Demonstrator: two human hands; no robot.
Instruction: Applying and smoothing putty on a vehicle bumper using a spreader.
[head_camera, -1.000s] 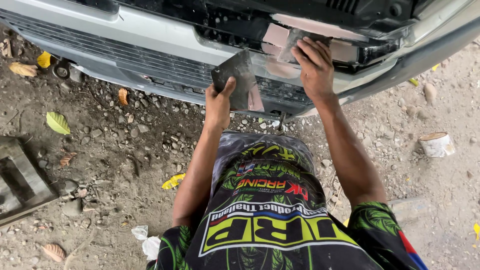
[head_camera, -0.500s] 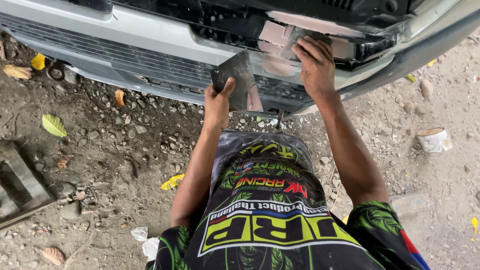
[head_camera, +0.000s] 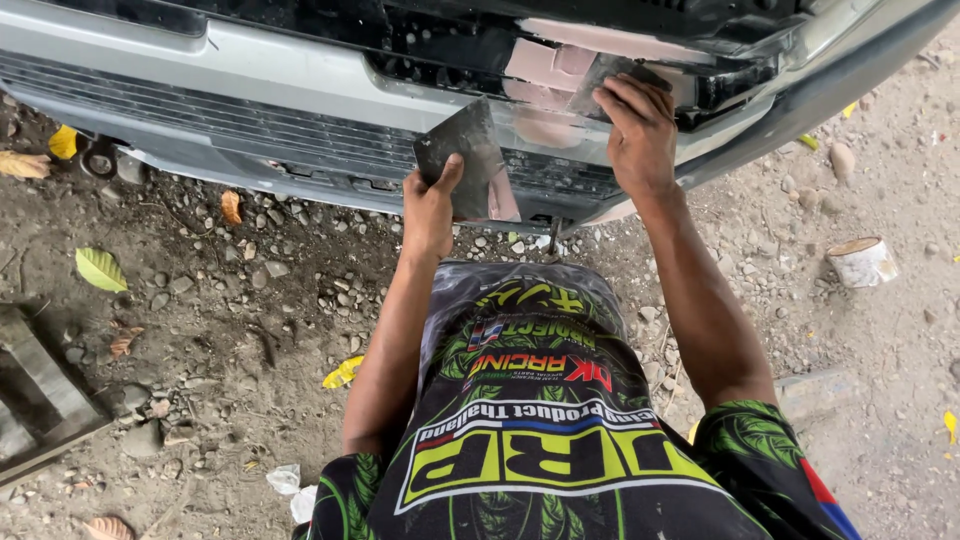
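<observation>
Closest to me is my bright printed shirt (head_camera: 530, 440), green and black with big letters on it; both my bare arms reach out from it toward the car.

My left hand (head_camera: 430, 210) is shut tight on a flat dark metal plate (head_camera: 462, 160); my thumb lies on its front face and my fingers are tucked behind it; the plate stands tilted, with a smear of pink putty (head_camera: 502, 200) on its lower right corner; it sits just in front of the grey bumper (head_camera: 280, 85).

My right hand (head_camera: 640, 135) is a bit higher and farther out; its fingers are pressed together on a small dark spreader (head_camera: 600, 80), which lies flat against the bumper; the spreader touches a patch of pink filler (head_camera: 545, 65) smeared on the bumper near the dark open part above.

The ground under the car is dirt (head_camera: 250, 330) with small stones; a green leaf (head_camera: 100, 268) lies well off to my left, and a yellow leaf (head_camera: 342, 372) lies near my left arm; a small round tin (head_camera: 862, 262) sits on the dirt to my right, apart from my arm; a dark slab (head_camera: 40, 400) lies at the far left edge.
</observation>
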